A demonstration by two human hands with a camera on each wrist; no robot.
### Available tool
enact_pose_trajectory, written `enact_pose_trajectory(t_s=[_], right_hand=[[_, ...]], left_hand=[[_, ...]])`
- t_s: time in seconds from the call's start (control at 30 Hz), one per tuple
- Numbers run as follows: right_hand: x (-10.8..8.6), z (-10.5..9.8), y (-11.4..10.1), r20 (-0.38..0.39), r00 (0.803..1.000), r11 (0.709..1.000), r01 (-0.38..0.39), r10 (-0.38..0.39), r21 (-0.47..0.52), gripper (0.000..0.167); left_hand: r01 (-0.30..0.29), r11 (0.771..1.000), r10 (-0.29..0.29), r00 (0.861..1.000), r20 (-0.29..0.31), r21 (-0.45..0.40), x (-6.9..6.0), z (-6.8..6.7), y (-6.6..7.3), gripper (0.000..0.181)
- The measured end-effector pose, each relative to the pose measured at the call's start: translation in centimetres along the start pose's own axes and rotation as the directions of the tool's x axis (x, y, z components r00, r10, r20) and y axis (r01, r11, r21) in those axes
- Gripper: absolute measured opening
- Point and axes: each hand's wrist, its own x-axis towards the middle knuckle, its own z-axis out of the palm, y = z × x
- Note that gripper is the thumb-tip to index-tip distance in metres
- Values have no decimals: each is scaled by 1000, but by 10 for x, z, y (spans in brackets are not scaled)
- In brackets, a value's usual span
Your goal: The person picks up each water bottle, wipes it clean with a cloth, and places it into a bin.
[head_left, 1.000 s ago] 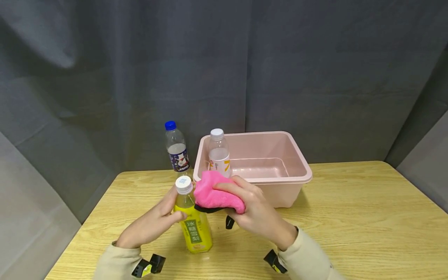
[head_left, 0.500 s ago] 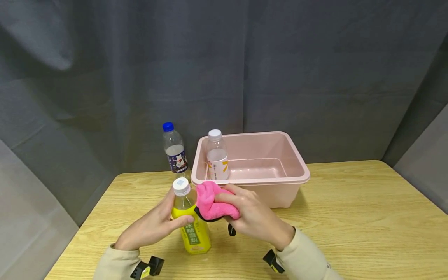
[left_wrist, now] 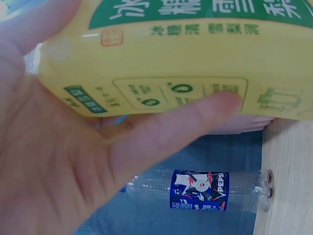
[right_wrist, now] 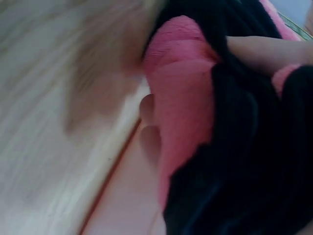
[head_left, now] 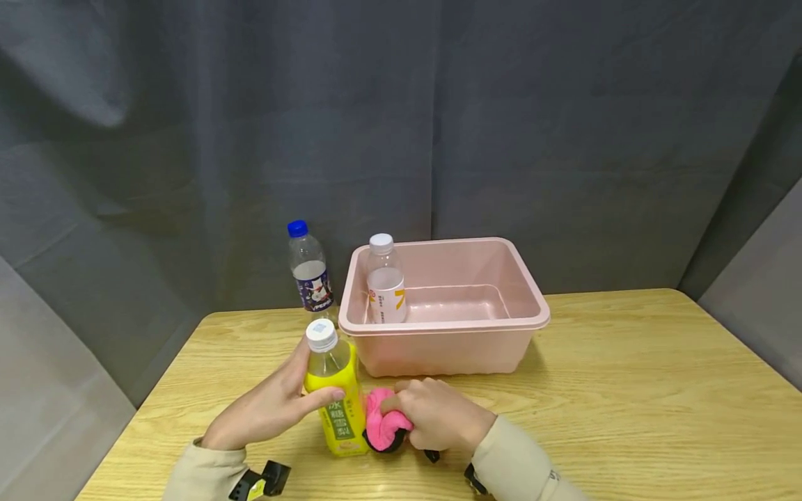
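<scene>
My left hand (head_left: 266,407) grips a yellow-labelled drink bottle (head_left: 341,410) with a white cap, its thumb across the label. The bottle stands on the table, tilted slightly. In the left wrist view the label (left_wrist: 186,58) fills the upper part, and one finger or thumb lies along it. A crumpled pink cloth (head_left: 383,421) with a black side is bunched in my right hand (head_left: 441,415), low beside the bottle's right side. Up close in the right wrist view, the cloth (right_wrist: 183,98) hides most of the fingers.
Behind stands a pink plastic bin (head_left: 445,348), with a white-capped bottle (head_left: 386,292) upright at its left inside. A blue-capped Pepsi bottle (head_left: 312,282) stands left of the bin. All rest on a wooden table (head_left: 626,390) before a grey curtain (head_left: 532,125).
My right hand has moved the cloth down from the bottle's shoulder to near its base. The left hand keeps its grip on the bottle, which has barely shifted.
</scene>
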Motion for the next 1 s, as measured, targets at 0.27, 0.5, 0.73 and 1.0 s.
enact_pose_trajectory(t_s=[0.27,0.5,0.73,1.0], right_hand=[[1,3,-2,23,999,1000,-23,23,-9,42],[-2,-11,0,-103,995,1000,7,-8,-4,41],[-4,-28,-6,-425,897,988,153,-125,34,46],[-2,-37,-9,-695,707,953,282,-130,108,49]], left_hand=[[32,999,-32,999,2,6,-1,1,-1,83],[28,999,-28,1000,11,-21,0,1,-2,81],[-31,999,31,1000,3,-13,2,2,-5,76],[-80,997,80,997,-8,-4,3,0,-7,72]])
